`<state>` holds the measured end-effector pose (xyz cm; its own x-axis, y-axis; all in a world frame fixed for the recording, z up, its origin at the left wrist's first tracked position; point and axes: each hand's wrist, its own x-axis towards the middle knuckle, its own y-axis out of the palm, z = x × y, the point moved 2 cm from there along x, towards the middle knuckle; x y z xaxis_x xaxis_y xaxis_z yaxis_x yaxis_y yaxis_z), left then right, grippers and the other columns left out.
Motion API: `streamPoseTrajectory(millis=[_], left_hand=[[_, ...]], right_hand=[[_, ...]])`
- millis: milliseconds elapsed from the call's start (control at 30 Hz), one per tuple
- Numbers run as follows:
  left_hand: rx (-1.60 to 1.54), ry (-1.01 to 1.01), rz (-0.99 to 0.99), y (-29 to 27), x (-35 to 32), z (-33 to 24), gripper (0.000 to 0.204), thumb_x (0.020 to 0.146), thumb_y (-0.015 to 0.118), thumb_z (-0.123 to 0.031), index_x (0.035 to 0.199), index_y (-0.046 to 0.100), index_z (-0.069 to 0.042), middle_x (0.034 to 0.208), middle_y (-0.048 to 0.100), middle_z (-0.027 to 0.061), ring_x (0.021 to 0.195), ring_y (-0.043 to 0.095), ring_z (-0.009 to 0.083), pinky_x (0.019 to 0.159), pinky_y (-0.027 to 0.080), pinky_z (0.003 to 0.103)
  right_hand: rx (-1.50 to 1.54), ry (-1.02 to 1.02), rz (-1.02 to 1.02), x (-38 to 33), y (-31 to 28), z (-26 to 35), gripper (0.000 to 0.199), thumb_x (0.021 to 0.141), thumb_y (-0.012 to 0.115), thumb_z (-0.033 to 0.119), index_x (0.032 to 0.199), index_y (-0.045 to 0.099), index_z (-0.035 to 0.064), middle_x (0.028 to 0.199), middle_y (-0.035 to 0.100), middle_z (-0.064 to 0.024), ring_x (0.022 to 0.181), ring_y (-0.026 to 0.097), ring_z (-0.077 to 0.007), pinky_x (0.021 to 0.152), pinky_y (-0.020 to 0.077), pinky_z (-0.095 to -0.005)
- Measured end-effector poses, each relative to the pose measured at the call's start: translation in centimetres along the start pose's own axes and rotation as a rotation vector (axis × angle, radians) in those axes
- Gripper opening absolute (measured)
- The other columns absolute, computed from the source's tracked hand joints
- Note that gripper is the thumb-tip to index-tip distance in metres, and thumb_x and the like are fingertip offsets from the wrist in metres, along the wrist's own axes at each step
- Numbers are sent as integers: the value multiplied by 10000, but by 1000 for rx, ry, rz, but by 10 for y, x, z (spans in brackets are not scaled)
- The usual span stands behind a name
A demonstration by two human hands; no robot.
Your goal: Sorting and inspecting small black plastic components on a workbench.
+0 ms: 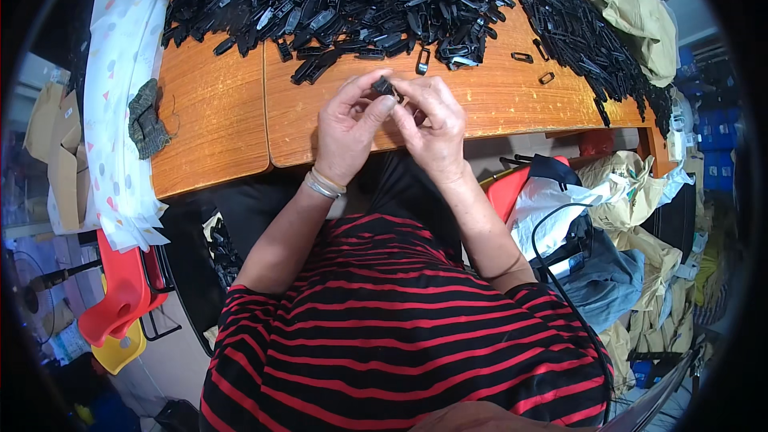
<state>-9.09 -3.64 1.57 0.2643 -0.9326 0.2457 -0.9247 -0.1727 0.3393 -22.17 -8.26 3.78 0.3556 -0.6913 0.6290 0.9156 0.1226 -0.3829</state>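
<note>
My left hand (350,130) and my right hand (432,124) meet over the near edge of a wooden table (216,128). Together they pinch one small black plastic clip (384,86) between the fingertips. A large heap of the same black plastic clips (352,0) covers the far part of the table just beyond my hands. A second band of clips (584,40) runs down the right side. A few single clips (524,57) lie loose on the bare wood to the right of my hands. Metal bangles circle my left wrist.
A stack of white dotted sheets (120,104) hangs over the table's left end, with a dark knitted cloth (148,118) beside it. Red and yellow stools (120,304) stand at lower left. Bags, beige cloth and a black cable (608,216) crowd the right side.
</note>
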Motion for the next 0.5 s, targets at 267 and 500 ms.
streamPoseTrajectory(millis=[267, 500], left_hand=[[317, 158, -44, 8, -10, -5, 192, 996, 534, -175, 1097, 593, -23, 860, 605, 13, 785, 554, 79, 682, 461, 215], [-106, -95, 78, 7, -16, -4, 252, 1037, 460, -250, 943, 556, -37, 761, 525, -9, 678, 492, 48, 622, 433, 188]], right_hand=[[-30, 63, -145, -11, 14, -1, 562, 706, 768, 16, 1225, 559, 73, 1033, 581, -120, 757, 617, -232, 635, 516, -334], [70, 64, 58, -36, 36, -5, 604, 749, 747, 103, 1288, 485, 28, 940, 609, -134, 671, 574, -275, 636, 500, -360]])
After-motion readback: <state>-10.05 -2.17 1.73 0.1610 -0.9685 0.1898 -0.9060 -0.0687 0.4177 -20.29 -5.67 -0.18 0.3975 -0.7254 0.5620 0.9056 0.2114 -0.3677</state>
